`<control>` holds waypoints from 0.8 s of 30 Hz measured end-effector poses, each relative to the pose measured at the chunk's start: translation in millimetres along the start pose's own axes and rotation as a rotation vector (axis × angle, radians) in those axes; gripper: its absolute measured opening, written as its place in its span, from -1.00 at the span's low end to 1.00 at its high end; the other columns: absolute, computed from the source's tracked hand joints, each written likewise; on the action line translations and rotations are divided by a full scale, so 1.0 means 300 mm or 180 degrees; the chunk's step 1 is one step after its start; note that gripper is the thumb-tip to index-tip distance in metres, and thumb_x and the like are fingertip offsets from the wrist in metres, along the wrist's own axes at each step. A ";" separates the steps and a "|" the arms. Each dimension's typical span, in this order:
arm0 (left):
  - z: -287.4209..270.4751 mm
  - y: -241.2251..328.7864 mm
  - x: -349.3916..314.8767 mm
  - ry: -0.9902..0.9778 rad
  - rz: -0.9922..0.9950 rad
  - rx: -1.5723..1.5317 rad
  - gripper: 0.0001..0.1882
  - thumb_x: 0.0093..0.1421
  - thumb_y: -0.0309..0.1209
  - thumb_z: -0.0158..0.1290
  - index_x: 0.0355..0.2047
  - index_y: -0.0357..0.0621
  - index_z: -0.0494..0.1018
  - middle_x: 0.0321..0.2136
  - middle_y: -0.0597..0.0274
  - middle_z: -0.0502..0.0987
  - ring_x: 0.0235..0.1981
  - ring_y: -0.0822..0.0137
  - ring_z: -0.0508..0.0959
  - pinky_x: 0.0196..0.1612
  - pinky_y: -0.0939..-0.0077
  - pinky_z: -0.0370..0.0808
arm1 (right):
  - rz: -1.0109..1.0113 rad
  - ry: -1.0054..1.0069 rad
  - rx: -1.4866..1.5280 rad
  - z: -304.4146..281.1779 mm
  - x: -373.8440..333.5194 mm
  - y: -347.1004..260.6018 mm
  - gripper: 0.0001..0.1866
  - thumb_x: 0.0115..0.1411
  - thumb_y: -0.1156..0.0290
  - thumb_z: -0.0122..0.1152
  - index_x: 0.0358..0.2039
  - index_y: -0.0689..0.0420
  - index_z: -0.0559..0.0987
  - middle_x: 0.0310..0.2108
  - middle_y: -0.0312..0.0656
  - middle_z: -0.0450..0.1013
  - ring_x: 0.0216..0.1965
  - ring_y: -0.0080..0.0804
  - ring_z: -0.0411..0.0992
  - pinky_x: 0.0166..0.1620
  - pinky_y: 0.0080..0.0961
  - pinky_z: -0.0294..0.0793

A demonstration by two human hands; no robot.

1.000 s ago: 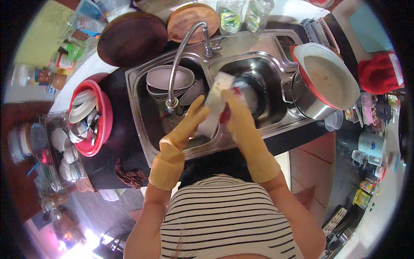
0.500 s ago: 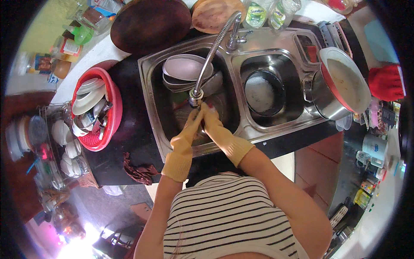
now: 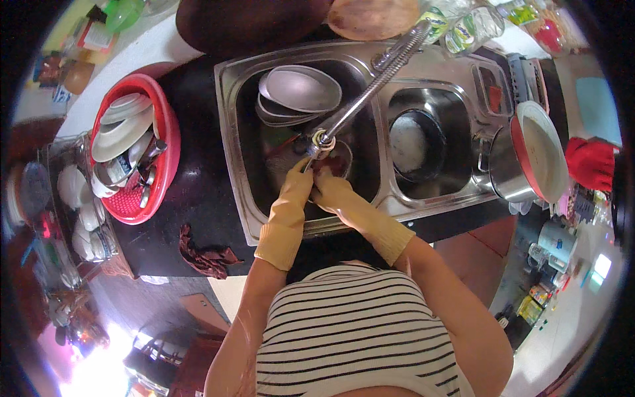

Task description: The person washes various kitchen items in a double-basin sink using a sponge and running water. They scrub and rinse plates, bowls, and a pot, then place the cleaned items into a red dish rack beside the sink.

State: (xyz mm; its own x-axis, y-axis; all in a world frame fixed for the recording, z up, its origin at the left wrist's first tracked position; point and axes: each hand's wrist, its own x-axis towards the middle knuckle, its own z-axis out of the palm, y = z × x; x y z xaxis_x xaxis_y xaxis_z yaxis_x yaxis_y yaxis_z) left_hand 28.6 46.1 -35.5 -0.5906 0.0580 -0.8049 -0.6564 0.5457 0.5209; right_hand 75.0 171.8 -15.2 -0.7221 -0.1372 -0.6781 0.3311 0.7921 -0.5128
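In the left basin of a steel sink (image 3: 233,142), both my hands wear pale yellow rubber gloves. My left hand (image 3: 297,184) closes on the left side of a round, bowl-like dish (image 3: 344,159) beneath the spout. The gloved fingers of my right hand (image 3: 333,188) are bent inside the dish, against a reddish patch; whatever they pinch is hidden. Right above the dish hangs the spout of a flexible metal faucet (image 3: 364,96), covering part of it. Grey oval dishes (image 3: 303,89) lie stacked behind my hands in the same basin.
A black pan (image 3: 417,145) with whitish liquid sits in the right basin. Beside it stands a large steel pot (image 3: 506,162) with a red-rimmed bowl. To the left, a red basket (image 3: 170,142) holds plates and utensils. A dark cloth (image 3: 206,255) lies on the black counter (image 3: 192,175).
My hands have drawn slightly apart, my right one moving lower and to the right. More of the round dish shows. The whole view has shifted a little.
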 end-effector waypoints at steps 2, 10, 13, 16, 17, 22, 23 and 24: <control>-0.014 -0.019 0.021 0.0074 0.0021 0.0123 -0.51 0.26 -0.13 0.03 0.21 0.29 0.47 -0.04 -0.05 0.62 0.03 0.02 0.59 0.05 0.23 0.48 | -0.0103 0.0091 0.0339 0.046 0.015 0.009 -0.46 0.20 0.17 0.18 0.15 0.11 0.39 0.14 0.17 0.40 0.07 0.15 0.44 0.02 -0.04 0.50; -0.045 0.068 0.004 0.0174 0.0204 0.0583 -0.56 0.29 -0.24 -0.01 0.18 0.32 0.49 0.02 -0.08 0.58 0.10 -0.01 0.56 0.11 0.25 0.45 | -0.0584 0.1027 -0.0058 0.072 0.271 0.196 -0.48 0.16 0.29 0.26 0.14 0.11 0.45 0.04 0.09 0.48 0.03 0.05 0.47 0.11 -0.13 0.45; 0.011 -0.025 0.063 0.0313 0.0492 -0.0147 -0.59 0.29 -0.27 0.02 0.15 0.21 0.52 0.03 -0.06 0.58 0.11 0.01 0.55 0.13 0.28 0.43 | 0.0148 0.0161 0.0266 -0.008 0.264 0.142 -0.48 0.14 0.32 0.29 0.13 0.12 0.46 0.10 -0.01 0.46 0.12 -0.27 0.43 0.15 -0.33 0.40; 0.015 -0.011 0.042 0.0741 0.1041 -0.0101 -0.64 0.31 -0.17 0.01 -0.02 -0.08 0.58 -0.19 -0.19 0.63 -0.05 -0.08 0.62 -0.03 0.18 0.50 | -0.0486 -0.0320 0.1022 0.054 0.189 0.134 -0.50 0.15 0.27 0.32 0.07 0.21 0.51 0.01 0.04 0.51 0.09 -0.26 0.44 0.11 -0.34 0.41; 0.038 0.037 0.028 0.0618 0.0963 -0.0010 -0.64 0.31 -0.18 0.01 -0.03 -0.10 0.58 -0.20 -0.19 0.63 -0.07 -0.08 0.63 -0.05 0.17 0.51 | -0.1722 0.0761 0.1849 0.213 0.209 0.213 -0.56 0.13 0.29 0.34 -0.01 0.22 0.55 -0.06 0.03 0.54 0.02 -0.25 0.47 0.04 -0.30 0.43; -0.012 0.106 0.019 0.0308 0.0574 0.0222 -0.67 0.30 -0.22 0.01 -0.11 -0.17 0.60 -0.21 -0.18 0.64 -0.09 -0.18 0.62 -0.11 0.10 0.54 | -0.1528 -0.0096 -0.0565 -0.007 0.091 0.168 -0.71 0.23 0.39 0.16 -0.03 0.11 0.57 0.00 -0.02 0.55 0.01 -0.09 0.53 0.01 -0.11 0.50; -0.008 0.122 0.015 0.0365 0.0654 0.0473 -0.67 0.30 -0.22 0.02 -0.12 -0.18 0.60 -0.20 -0.19 0.63 -0.08 -0.20 0.61 -0.10 0.09 0.54 | -0.0943 0.0233 -0.0710 -0.004 0.136 0.209 -0.71 0.21 0.39 0.17 -0.04 0.10 0.57 -0.01 -0.02 0.55 0.01 -0.06 0.52 0.01 -0.09 0.50; -0.002 0.151 0.000 0.0484 0.0457 0.0272 -0.66 0.28 -0.21 0.04 -0.18 -0.23 0.61 -0.22 -0.23 0.63 -0.07 -0.24 0.58 -0.09 0.06 0.53 | -0.0367 0.0559 -0.0865 0.020 0.213 0.273 -0.70 0.20 0.39 0.18 -0.05 0.08 0.57 -0.02 -0.03 0.55 0.01 -0.03 0.51 0.01 -0.06 0.50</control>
State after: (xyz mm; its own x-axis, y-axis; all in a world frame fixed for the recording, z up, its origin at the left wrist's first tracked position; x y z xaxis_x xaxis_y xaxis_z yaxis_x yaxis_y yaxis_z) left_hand -1.3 70.4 -11.8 -0.7434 0.0168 -0.6686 -0.5221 0.6102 0.5959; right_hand 59.6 224.3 -103.6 -0.8467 -0.1493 -0.5106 0.0844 0.9100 -0.4059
